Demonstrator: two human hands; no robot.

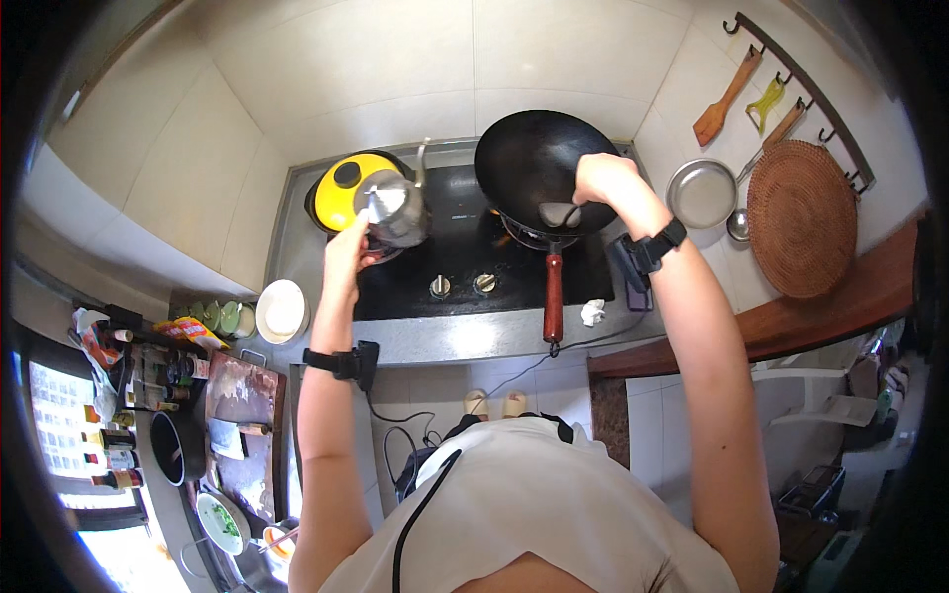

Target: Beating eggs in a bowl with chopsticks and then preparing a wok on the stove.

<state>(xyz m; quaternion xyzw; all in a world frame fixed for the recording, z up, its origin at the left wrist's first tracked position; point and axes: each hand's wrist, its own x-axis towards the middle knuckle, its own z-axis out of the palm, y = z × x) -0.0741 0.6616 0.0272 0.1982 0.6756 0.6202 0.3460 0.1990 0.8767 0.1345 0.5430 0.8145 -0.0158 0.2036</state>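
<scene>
My left hand (348,252) is closed on the near side of a shiny metal kettle (394,211) with a thin spout, held over the left burner and partly in front of a yellow lid (335,196) with a black knob. On the right burner sits a black wok (541,159) with a red wooden handle (554,296) pointing towards me. My right hand (602,179) is over the wok's right side, its fingers bent at a thin dark handle or loop; a greyish rounded patch (557,215) shows beside it in the wok. Orange flame glows under the wok.
Two knobs (484,283) are on the black hob. Crumpled white tissue (592,312) and a dark cable lie near the counter's edge. A white bowl (282,311) stands left. Further left are a cleaver (227,439) on a board and a black pot (176,448). Utensils hang on the right wall.
</scene>
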